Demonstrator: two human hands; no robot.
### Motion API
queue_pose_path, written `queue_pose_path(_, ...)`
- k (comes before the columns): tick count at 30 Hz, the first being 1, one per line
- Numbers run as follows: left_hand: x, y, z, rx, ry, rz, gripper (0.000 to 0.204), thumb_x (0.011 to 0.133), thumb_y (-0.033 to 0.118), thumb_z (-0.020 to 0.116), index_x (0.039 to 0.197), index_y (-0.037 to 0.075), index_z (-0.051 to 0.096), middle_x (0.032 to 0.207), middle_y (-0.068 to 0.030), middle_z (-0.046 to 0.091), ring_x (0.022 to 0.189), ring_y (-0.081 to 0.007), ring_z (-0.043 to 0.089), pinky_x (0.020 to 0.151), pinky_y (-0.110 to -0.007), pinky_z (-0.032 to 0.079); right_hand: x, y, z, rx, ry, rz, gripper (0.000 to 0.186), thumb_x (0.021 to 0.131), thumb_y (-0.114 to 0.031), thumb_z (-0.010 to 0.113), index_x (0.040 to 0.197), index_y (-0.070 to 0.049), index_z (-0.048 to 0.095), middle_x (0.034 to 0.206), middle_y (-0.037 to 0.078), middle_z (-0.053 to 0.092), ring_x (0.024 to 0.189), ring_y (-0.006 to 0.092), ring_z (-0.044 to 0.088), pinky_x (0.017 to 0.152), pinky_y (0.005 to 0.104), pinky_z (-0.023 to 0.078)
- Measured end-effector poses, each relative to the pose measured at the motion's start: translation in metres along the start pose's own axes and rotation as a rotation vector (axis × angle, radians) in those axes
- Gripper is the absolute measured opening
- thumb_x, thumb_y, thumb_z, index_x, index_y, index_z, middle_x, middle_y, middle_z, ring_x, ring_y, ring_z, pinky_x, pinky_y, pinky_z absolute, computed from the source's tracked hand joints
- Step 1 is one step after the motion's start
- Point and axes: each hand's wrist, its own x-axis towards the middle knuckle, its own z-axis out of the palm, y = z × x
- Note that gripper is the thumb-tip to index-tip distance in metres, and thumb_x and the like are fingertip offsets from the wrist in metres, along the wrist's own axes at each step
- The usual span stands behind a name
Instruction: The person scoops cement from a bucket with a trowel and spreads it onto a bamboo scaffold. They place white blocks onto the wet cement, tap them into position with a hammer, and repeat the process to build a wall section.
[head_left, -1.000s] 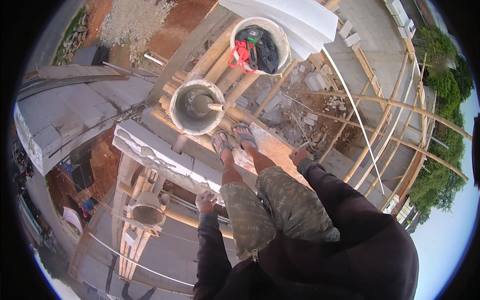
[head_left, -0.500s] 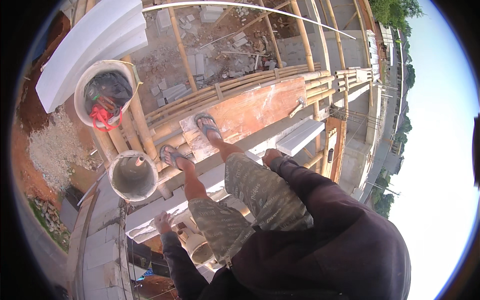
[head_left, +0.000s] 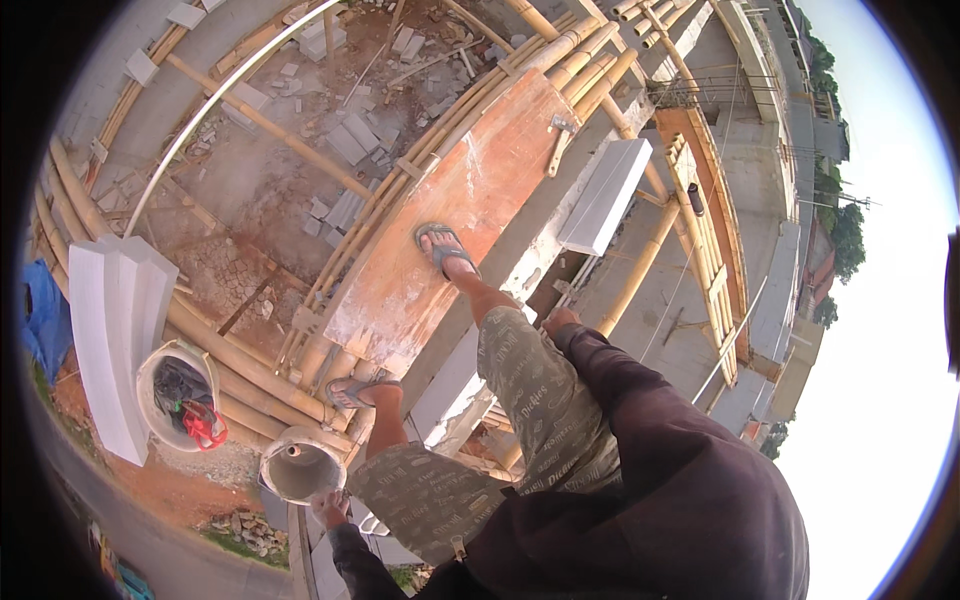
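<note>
My left hand [head_left: 330,508] is at the near rim of a pale mortar bucket [head_left: 318,470], which has a round-ended tool handle standing in it. Its fingers overlap the rim, and whether they grip it is unclear. By my right thigh, my right hand [head_left: 561,320] is curled beside the top of the block wall; its palm is hidden. A long white block [head_left: 607,195] lies on the wall beyond that hand. My sandalled feet are apart, one on an orange-brown board [head_left: 480,185], the other on the bamboo poles beside it. A wooden-handled hammer-like tool [head_left: 559,150] rests on the board's far end.
To the left, a second bucket [head_left: 150,400] holds dark cloth and a red strap, beside stacked white blocks [head_left: 105,330]. Bamboo poles [head_left: 640,265] frame the scaffold. Rubble and loose blocks [head_left: 350,140] lie far below, and a road [head_left: 190,555] runs at lower left.
The view has turned, so the board and buckets appear shifted and rotated. My left hand has come from beside the wall to the mortar bucket's rim. My right hand stays beside the wall.
</note>
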Motion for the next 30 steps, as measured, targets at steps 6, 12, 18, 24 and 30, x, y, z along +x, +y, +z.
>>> queue_pose_path(6, 0.018, 0.048, 0.074, 0.253, -0.026, 0.218, 0.014, 0.082, 0.005, 0.066, 0.090, 0.009, 0.055, 0.097, -0.0078, 0.064, 0.082, -0.0177, 0.062, 0.070, -0.038, 0.056, 0.144, 0.048, -0.007, 0.629, 0.262, 0.422, 0.038, 0.089, -0.039, 0.067, 0.103, -0.004, 0.074, 0.110, 0.023, 0.071, 0.107, 0.0404, 0.067, 0.094, 0.0476, 0.053)
queue_pose_path(12, 0.034, 0.096, 0.156, 0.530, -0.064, 0.379, 0.015, 0.084, 0.011, 0.069, 0.090, 0.006, 0.057, 0.103, -0.0088, 0.062, 0.086, -0.0166, 0.058, 0.070, -0.033, 0.052, 0.361, 0.151, -0.078, 0.438, 0.679, 0.437, 0.045, 0.088, -0.041, 0.063, 0.104, 0.000, 0.074, 0.111, 0.025, 0.069, 0.112, 0.0421, 0.062, 0.098, 0.0474, 0.049)
queue_pose_path(18, 0.050, 0.090, 0.188, 0.919, 0.164, 0.547, 0.024, 0.086, 0.016, 0.070, 0.101, -0.001, 0.063, 0.087, -0.0121, 0.064, 0.084, -0.0212, 0.065, 0.073, -0.037, 0.053, 0.548, 0.314, -0.114, 0.858, 0.733, 0.287, 0.059, 0.088, -0.032, 0.066, 0.120, 0.018, 0.059, 0.097, 0.026, 0.069, 0.088, 0.0343, 0.069, 0.076, 0.0428, 0.056)
queue_pose_path(24, 0.060, 0.086, 0.191, 0.772, 0.150, 0.417, 0.027, 0.085, 0.011, 0.069, 0.109, -0.001, 0.064, 0.095, -0.0134, 0.067, 0.089, -0.0211, 0.068, 0.075, -0.035, 0.054, 0.609, 0.361, -0.104, 0.530, 0.889, 0.434, 0.024, 0.085, -0.020, 0.061, 0.096, 0.001, 0.068, 0.068, 0.011, 0.065, 0.056, 0.0220, 0.062, 0.056, 0.0382, 0.051)
queue_pose_path(30, 0.015, 0.059, 0.171, 0.762, 0.249, 0.471, 0.027, 0.087, 0.014, 0.068, 0.109, -0.002, 0.064, 0.095, -0.0128, 0.067, 0.085, -0.0260, 0.068, 0.078, -0.038, 0.055, 0.435, 0.217, -0.159, 1.561, 0.023, 0.498, 0.021, 0.082, -0.036, 0.057, 0.088, -0.016, 0.053, 0.064, 0.003, 0.052, 0.043, 0.0174, 0.047, 0.043, 0.0351, 0.043)
